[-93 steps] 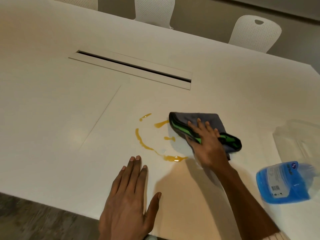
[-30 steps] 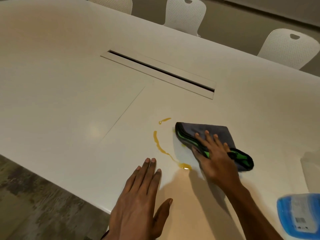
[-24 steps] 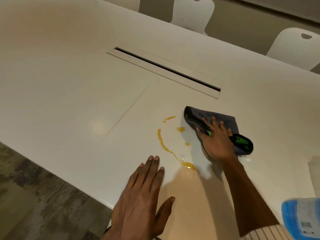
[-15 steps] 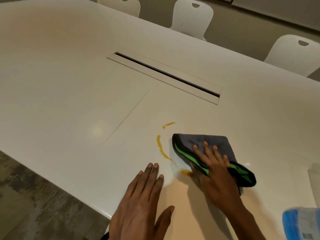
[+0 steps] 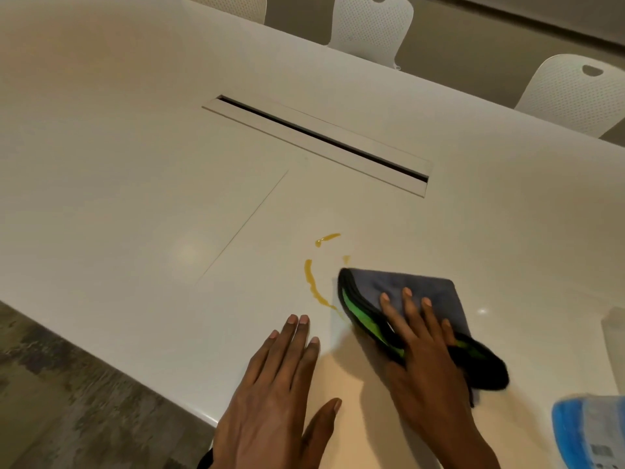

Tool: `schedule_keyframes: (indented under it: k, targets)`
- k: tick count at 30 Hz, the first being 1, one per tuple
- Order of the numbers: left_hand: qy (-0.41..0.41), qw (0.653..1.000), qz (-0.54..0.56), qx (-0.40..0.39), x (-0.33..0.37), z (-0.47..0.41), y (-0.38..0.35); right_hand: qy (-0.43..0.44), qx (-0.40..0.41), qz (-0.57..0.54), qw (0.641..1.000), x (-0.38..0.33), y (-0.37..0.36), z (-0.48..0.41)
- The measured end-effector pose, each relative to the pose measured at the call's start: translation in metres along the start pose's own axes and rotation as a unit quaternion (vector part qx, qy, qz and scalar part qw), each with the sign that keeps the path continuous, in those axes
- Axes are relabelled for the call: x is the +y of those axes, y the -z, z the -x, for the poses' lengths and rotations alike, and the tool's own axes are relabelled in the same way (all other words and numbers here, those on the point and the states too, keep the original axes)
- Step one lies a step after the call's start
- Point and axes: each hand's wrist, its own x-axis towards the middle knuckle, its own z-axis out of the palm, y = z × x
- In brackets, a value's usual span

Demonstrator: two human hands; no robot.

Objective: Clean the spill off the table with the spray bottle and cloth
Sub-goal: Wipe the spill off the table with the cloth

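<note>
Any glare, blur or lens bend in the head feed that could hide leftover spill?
Head view: warm, dim light; soft glare patch on the table left of the orange spill; a hard shadow falls beside the right hand on the cloth; the cloth's trailing corner is motion-blurred; wide-angle bend curves the table edge; the spray bottle is cropped.

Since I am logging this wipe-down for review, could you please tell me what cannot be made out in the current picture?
- Spray bottle, head view: cut off by the right and bottom edges; nozzle unseen, label blurred.
- Spill, head view: any liquid beneath the cloth is hidden by the cloth and the right hand.
- Pale object at the right edge: cropped, unidentifiable.
- Left hand: wrist cut off by the bottom edge.
</note>
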Motion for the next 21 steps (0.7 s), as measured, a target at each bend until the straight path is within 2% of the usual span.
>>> schedule_keyframes:
  k: [3, 7, 10, 13, 17, 21]
  targets:
    - [0.0, 1.0, 0.007, 0.0, -0.002, 0.0, 0.0, -0.029, 0.024, 0.054, 0.998, 0.008, -0.009, 0.016]
    - [-0.005, 1.0, -0.006, 0.005, -0.002, -0.002, -0.001, -0.009, 0.042, 0.108, 0.993, 0.002, -0.028, 0.018]
    - [0.001, 1.0, -0.002, -0.002, 0.001, -0.001, 0.0, 0.01, 0.062, 0.072, 0.995, -0.011, -0.026, 0.008]
    - [0.012, 1.0, 0.007, -0.011, 0.002, -0.001, 0.004, 0.024, 0.038, 0.039, 0.998, -0.018, -0.017, -0.017]
    - [0.02, 0.999, 0.014, -0.02, 0.003, 0.001, 0.005, 0.019, 0.075, 0.025, 0.997, -0.017, -0.017, -0.049]
    - [0.019, 0.999, 0.019, -0.022, 0.003, 0.0, 0.006, 0.05, 0.023, 0.024, 0.998, -0.025, -0.017, -0.016]
